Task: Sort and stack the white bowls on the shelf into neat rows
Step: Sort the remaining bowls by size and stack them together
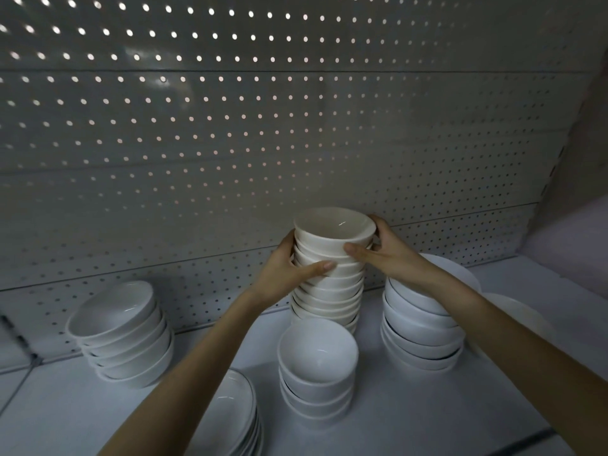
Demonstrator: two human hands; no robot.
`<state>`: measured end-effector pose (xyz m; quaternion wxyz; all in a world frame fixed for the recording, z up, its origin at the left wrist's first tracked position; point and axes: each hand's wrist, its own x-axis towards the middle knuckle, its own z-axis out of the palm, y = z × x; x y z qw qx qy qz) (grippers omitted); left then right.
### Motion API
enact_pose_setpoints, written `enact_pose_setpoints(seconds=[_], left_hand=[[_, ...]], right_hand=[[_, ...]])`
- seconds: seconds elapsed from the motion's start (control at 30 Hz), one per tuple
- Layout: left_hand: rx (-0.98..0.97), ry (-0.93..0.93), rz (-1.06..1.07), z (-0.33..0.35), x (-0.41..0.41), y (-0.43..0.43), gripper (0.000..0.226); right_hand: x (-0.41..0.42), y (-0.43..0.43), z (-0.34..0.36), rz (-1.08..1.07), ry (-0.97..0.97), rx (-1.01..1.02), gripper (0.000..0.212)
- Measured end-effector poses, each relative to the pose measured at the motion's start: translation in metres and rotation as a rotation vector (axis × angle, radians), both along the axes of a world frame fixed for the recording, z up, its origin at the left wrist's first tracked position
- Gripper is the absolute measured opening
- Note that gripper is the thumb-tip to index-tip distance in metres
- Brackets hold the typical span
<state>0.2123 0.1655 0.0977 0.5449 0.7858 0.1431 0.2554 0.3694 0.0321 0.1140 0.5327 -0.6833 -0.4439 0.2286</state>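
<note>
We steady the tall stack [329, 284] with left hand [283, 274] and right hand [388, 255] gripping its upper bowls, seating them squarely before letting go.

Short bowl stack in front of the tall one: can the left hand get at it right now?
Probably yes. The short bowl stack stands open-topped beside the left forearm, nothing over it; the left hand must first release the tall stack it grips.
</note>
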Motion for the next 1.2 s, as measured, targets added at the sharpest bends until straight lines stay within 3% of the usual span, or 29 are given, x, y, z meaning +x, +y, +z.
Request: enact_pose_setpoints(seconds=[0.33, 0.63, 0.83, 0.97, 1.1, 1.2], left_hand=[[-0.04, 0.002, 0.005, -0.005, -0.003, -0.003, 0.072], [-0.032, -0.007, 0.053, -0.001, -0.005, -0.008, 0.071], [-0.022, -0.019, 0.072, 0.007, -0.008, -0.008, 0.065], [-0.016, -0.028, 0.043, 0.01, -0.011, -0.007, 0.077], [0.12, 0.077, 0.045, 0.011, -0.022, 0.0, 0.093], [0.26, 0.219, 0.095, 0.014, -0.033, 0.002, 0.083]], right_hand=[[-0.009, -0.002, 0.004, -0.021, 0.008, 0.032, 0.097], [-0.012, -0.005, 0.005, -0.034, 0.015, 0.027, 0.111], [-0.015, -0.008, 0.006, -0.029, 0.006, 0.033, 0.087], [-0.017, -0.017, 0.012, -0.075, -0.209, -0.028, 0.093], [-0.02, -0.034, 0.017, -0.112, -0.474, -0.176, 0.096], [-0.023, -0.046, 0.017, -0.176, -0.666, -0.286, 0.097]])
